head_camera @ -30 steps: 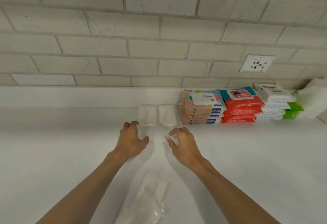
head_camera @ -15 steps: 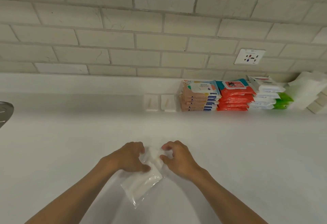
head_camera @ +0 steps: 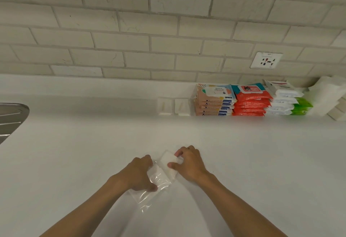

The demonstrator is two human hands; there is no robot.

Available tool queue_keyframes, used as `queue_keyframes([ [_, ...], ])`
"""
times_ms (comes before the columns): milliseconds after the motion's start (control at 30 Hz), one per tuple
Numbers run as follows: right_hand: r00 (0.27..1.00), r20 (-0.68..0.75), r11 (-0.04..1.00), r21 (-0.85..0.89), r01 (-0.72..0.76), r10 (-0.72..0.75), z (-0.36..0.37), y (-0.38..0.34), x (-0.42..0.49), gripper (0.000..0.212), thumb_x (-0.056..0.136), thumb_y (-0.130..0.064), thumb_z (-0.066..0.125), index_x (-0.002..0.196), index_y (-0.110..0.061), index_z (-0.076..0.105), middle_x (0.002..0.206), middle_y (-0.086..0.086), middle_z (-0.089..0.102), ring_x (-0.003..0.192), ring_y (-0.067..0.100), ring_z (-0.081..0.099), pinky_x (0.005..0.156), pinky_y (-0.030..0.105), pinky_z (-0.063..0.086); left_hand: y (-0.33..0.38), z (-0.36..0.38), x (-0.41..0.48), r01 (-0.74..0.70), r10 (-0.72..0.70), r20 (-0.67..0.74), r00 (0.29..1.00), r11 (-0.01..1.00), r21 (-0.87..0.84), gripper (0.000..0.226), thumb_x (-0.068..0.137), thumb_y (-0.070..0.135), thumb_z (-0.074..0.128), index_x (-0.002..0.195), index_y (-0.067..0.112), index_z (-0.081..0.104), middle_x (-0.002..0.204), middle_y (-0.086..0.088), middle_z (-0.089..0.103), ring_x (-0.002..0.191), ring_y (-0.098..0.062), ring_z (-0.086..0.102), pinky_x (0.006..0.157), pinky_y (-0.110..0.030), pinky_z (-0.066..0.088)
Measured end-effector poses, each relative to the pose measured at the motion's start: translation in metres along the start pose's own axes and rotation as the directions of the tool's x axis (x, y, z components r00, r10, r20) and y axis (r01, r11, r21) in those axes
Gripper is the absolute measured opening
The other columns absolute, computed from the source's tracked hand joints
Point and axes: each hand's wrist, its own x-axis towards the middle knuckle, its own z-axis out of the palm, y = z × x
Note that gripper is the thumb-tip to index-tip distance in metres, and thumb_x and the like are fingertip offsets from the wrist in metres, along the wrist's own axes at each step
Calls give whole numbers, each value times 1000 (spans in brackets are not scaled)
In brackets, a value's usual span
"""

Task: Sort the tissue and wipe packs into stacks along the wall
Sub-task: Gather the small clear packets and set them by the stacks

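A clear plastic wrapper (head_camera: 156,182) lies on the white counter near me, with a small white tissue pack (head_camera: 168,163) half out of its far end. My left hand (head_camera: 139,175) presses down on the wrapper. My right hand (head_camera: 188,163) pinches the white pack between thumb and fingers. Along the wall stand two small white packs (head_camera: 174,106), a stack of peach wipe packs (head_camera: 215,100), a red stack (head_camera: 250,99) and a white-and-green stack (head_camera: 286,99).
White folded tissues (head_camera: 326,96) lean at the far right against the wall. A metal sink edge (head_camera: 11,117) shows at the left. A wall socket (head_camera: 266,60) sits above the stacks. The white counter (head_camera: 74,152) spreads wide on both sides of my hands.
My hands came back from the wall to the wrapper near me. My left hand now pins the wrapper, and my right hand has drawn the white pack partly out of it.
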Motion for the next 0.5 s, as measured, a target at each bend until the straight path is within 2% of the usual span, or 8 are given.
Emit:
queue_keyframes([
  [100, 999, 36, 1000, -15, -18, 19, -2, 0, -1, 47, 76, -46, 76, 111, -20, 59, 107, -4, 41, 117, 20, 40, 97, 29, 40, -3, -2, -1, -3, 3, 12, 1000, 1000, -20, 66, 65, 43, 79, 119, 26, 46, 109, 9, 52, 92, -12, 57, 76, -24, 50],
  [200, 999, 35, 999, -19, -31, 31, -1, 0, -4, 45, 77, -44, 77, 110, -21, 59, 108, -3, 47, 114, 19, 42, 95, 29, 40, -5, -3, 0, 30, -26, 42, 999, 994, -101, 63, 53, 45, 77, 109, 27, 53, 104, 12, 60, 92, -8, 62, 81, -28, 55],
  [267, 999, 22, 999, -12, -33, 33, -1, 0, -6, 40, 76, -42, 78, 105, -22, 60, 107, -3, 55, 110, 18, 47, 92, 29, 42, -4, -2, 2, 35, -28, 49, 998, 987, -160, 55, 50, 45, 76, 98, 28, 58, 95, 12, 64, 86, -6, 64, 74, -27, 56],
  [333, 999, 10, 999, 34, -42, 42, -1, 1, -6, 33, 73, -37, 81, 96, -25, 60, 100, -6, 60, 102, 16, 55, 87, 28, 47, 0, 0, 2, 34, -26, 48, 999, 981, -191, 37, 55, 40, 76, 85, 29, 59, 85, 12, 64, 78, -6, 64, 63, -21, 49],
  [400, 997, 13, 990, 117, -75, 74, -3, 4, -7, 32, 73, -31, 83, 97, -22, 62, 98, -5, 61, 92, 12, 59, 78, 22, 49, 3, 2, 4, 42, -34, 41, 999, 974, -221, 33, 56, 40, 77, 82, 26, 60, 82, 11, 65, 76, -6, 64, 61, -19, 47],
  [500, 994, 42, 972, 209, -108, 102, -9, 9, -6, 33, 75, -25, 82, 103, -16, 68, 96, -2, 60, 83, 9, 58, 68, 11, 41, 6, 3, 7, 49, -39, 43, 998, 964, -262, 36, 56, 39, 77, 86, 24, 65, 88, 7, 68, 80, -8, 66, 68, -23, 52],
])
